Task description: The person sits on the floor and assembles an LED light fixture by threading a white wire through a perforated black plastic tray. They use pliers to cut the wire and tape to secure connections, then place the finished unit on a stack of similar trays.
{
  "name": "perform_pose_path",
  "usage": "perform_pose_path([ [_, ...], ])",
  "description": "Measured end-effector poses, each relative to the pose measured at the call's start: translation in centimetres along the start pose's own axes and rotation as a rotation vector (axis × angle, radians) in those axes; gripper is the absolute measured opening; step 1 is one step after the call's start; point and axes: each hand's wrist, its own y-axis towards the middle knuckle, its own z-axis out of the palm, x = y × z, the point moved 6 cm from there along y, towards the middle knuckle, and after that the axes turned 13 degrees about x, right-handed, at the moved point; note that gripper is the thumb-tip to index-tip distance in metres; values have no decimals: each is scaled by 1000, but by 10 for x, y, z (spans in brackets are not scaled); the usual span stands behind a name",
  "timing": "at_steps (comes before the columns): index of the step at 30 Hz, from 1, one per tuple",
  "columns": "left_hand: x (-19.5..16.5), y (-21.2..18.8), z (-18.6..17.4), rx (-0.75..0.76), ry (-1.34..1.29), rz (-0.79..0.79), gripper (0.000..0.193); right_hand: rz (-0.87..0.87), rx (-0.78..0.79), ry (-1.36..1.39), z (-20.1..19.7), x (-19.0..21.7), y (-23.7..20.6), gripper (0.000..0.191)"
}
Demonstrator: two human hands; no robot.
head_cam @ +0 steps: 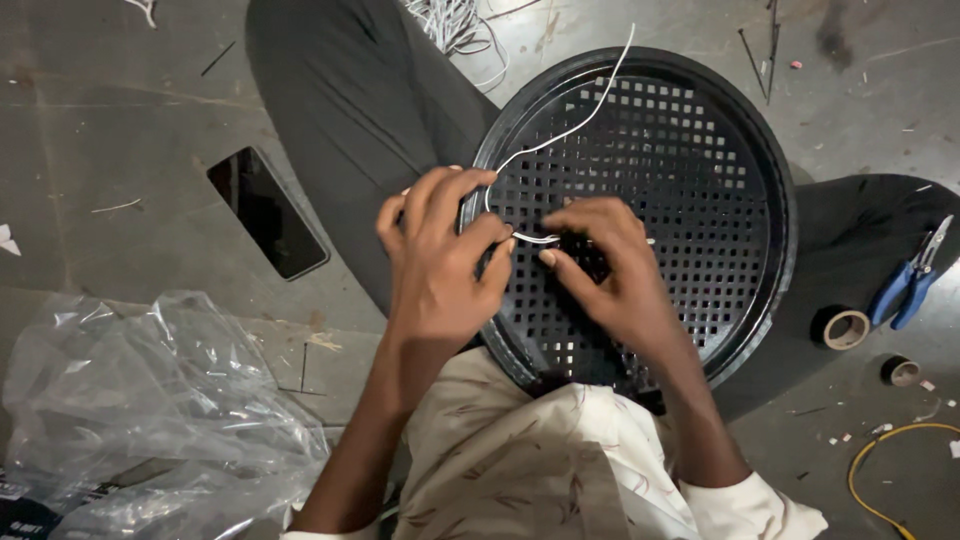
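From the head camera, a round black grille [690,190] with a square-hole mesh rests across the person's lap, tilted toward the body, its raised rim running close to both knees. The left hand [440,255] is curled over the grille's left rim, fingers closed around the edge and pinching a thin white wire [560,135] against it. The right hand [610,270] lies on the mesh just beside the left, fingertips bent and pressed together on the same wire where it meets the holes. From there the wire loops up and runs off past the grille's top edge.

On the floor to the left, a dark phone [265,212] lies well apart from the hands, and crumpled clear plastic [150,400] fills the lower left corner. To the right, beyond the knee, sit blue-handled pliers [912,278] and two tape rolls [845,328], with a yellow cable [880,470] curving near the frame's edge. Bare floor opens around the upper right.
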Motion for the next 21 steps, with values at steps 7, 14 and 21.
perform_pose_path([
  [7,-1,-2,-1,-18,20,38,6,-54,-29,-148,9,11,8,25],
  [14,-2,-1,-7,1,98,56,15,-90,-62,-60,14,16,11,17],
  [21,2,7,-10,56,89,92,19,7,-85,56,17,4,13,10],
])
